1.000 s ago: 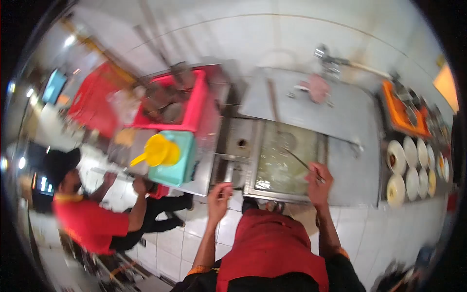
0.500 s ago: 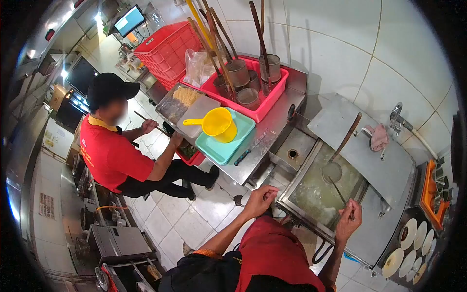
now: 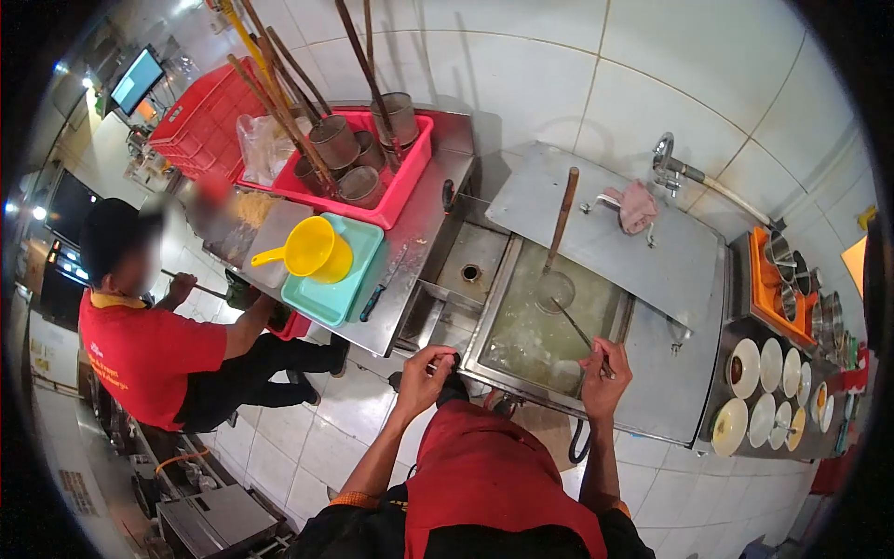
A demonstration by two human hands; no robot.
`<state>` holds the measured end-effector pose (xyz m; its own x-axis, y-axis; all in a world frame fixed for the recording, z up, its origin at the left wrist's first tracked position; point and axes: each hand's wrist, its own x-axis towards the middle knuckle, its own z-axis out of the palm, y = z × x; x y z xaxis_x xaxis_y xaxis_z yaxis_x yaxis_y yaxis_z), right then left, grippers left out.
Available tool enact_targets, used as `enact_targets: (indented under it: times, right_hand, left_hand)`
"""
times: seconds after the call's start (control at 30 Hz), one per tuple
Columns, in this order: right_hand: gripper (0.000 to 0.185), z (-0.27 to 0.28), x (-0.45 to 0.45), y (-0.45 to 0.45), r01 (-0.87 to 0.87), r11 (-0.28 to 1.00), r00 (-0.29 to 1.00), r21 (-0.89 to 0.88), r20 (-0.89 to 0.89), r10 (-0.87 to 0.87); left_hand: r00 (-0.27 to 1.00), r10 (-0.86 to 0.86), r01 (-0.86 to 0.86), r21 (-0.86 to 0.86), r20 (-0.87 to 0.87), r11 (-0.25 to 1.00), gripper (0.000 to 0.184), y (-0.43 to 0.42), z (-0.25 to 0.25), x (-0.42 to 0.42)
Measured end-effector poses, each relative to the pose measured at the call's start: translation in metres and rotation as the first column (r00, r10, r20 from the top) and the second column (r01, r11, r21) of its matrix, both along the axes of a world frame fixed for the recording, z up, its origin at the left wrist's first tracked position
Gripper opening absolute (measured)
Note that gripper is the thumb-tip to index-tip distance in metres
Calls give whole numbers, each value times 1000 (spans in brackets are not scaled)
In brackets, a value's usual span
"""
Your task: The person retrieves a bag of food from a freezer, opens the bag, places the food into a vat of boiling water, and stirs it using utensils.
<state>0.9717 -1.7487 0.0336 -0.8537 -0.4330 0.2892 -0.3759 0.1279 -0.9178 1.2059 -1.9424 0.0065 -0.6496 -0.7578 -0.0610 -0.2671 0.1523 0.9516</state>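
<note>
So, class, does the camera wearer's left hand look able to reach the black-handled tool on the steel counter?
Probably yes: the left hand is near the edge of the steel counter, and nothing visible stands between it and the black-handled tool, which lies uncovered beside the teal tray.

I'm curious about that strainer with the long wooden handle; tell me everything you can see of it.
The strainer has a round, greyish basket, apparently metal mesh, and a long brown handle that looks wooden. The basket sits in cloudy, greenish liquid inside the metal-rimmed vat; the handle slants up past its far edge. A thin rod in the right hand points to the basket; contact is unclear. Neither hand holds the strainer.
</note>
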Motion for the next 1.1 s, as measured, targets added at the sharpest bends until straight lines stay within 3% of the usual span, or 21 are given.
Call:
enact_targets:
  times: [0.1, 0.33, 0.5, 0.53, 0.6, 1.1]
  right_hand:
    - [12, -1, 0, -1, 16, 1000, 998, -1, -62, -16]
    - [13, -2, 0, 2, 21, 1000, 999, -14, -24, -21]
    - [14, -15, 0, 6, 13, 999, 1000, -30, -23, -13]
    - [15, -15, 2, 4, 32, 999, 999, -21, 0, -32]
    - [16, -13, 4, 6, 37, 999, 999, 1, 33, -37]
    - [16, -17, 3, 13, 54, 997, 998, 55, 16, -54]
  left_hand:
    - [1000, -6, 6, -6, 24, 1000, 21, 0, 2, 0]
    - [1000, -8, 8, 2, -28, 1000, 20, -3, -10, 2]
    - [997, -22, 26, -48, 79, 999, 17, -4, -21, 5]
    - [995, -6, 3, -32, -95, 999, 17, -4, -34, 6]
    - [998, -23, 30, -111, 65, 993, 20, -2, -8, 2]
    - [998, -12, 22, -142, 67, 990, 18, 1, 1, 0]
